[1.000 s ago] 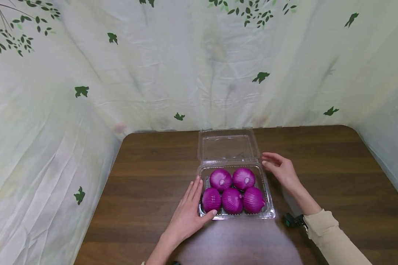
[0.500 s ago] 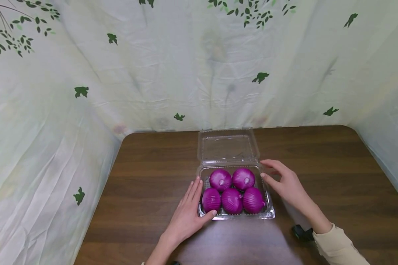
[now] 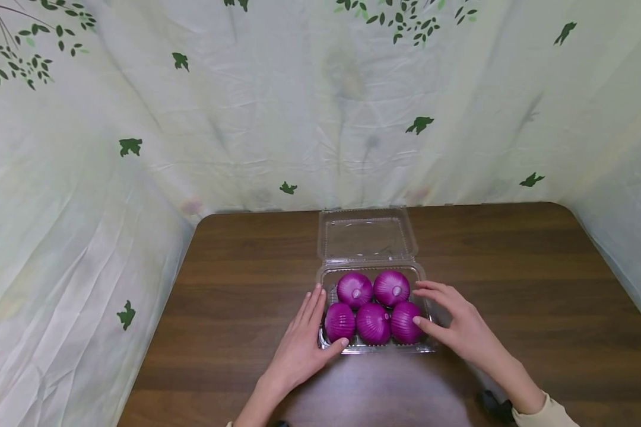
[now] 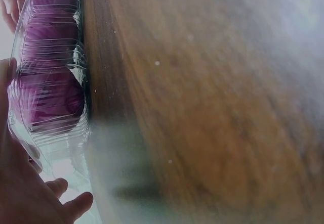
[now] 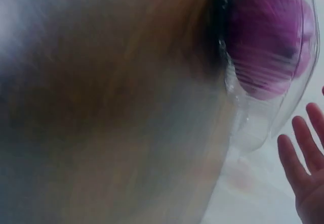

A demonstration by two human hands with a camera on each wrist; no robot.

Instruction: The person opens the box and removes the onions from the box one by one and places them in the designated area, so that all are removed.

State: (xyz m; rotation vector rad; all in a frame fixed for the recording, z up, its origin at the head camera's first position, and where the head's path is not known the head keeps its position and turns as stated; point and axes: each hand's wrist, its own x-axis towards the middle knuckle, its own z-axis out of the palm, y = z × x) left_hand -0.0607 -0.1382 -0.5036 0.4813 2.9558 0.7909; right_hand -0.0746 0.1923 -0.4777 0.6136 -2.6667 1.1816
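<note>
A clear plastic clamshell container sits on the table, its lid folded back flat behind it. Several purple onions fill the base: two in the back row, including the back right onion, and three in front, including the front right onion. Along the container's left side rests my left hand, fingers straight and thumb over the front left corner. My right hand is at the right side with fingers spread, its thumb tip at the front right onion; contact is hard to tell. In the right wrist view, extended fingers show beside the container wall.
The brown wooden table spreads out on both sides of the container. A pale curtain with leaf prints hangs behind the table's back edge, close to the lid. A dark wrist device is on my right wrist.
My right hand has slid from the container's back right corner toward me along its right side, and its fingers have spread. My left hand, the container and the onions have stayed put.
</note>
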